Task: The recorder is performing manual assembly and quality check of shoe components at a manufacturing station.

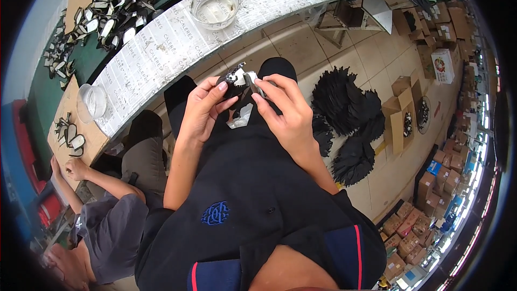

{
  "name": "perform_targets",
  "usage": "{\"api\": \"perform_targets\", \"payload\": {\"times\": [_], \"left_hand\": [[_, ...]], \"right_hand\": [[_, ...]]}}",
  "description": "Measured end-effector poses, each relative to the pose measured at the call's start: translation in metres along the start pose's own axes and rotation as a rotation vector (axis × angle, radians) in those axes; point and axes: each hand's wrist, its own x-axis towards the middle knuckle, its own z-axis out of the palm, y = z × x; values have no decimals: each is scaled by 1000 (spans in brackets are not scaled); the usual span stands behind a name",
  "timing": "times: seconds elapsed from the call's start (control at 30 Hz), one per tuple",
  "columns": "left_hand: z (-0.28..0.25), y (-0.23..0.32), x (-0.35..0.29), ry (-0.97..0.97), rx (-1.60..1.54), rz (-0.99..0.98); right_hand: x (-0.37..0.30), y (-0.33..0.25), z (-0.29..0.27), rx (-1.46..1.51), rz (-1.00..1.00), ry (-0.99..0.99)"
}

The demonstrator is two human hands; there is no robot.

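Left fingers: the left hand (203,103) pinches a small, curved black-and-white piece (236,77) between thumb and fingers.
Right fingers: the right hand (286,109) grasps a thin, flat, pale-grey piece (251,82) by thumb and forefinger (separate or joined to the other, I cannot tell).
Key relation: the black-and-white piece lies just left of the right fingertips; the left hand is nearer it.
Long axes: the black-and-white piece appears to slant up rightward, the pale-grey piece down rightward.
Below the hands: a loose-looking white scrap (240,117), between the wrists.
Beyond the knees: a long bench covered in white printed paper (156,48), bearing a clear round dish (214,24).
Floor, right: shaggy black heaps (338,102).
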Motion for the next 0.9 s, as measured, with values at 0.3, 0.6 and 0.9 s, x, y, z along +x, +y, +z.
{"api": "perform_targets", "payload": {"times": [0.3,0.6,0.9], "left_hand": [[-2,-1,1,3,-2,3],[-2,1,-1,-5,15,-26],[2,7,-8,-127,-97,-102]], "right_hand": [[0,9,-6,-57,25,60],[-1,24,-23,-48,129,152],[-6,29,-29,-8,173,191]]}}
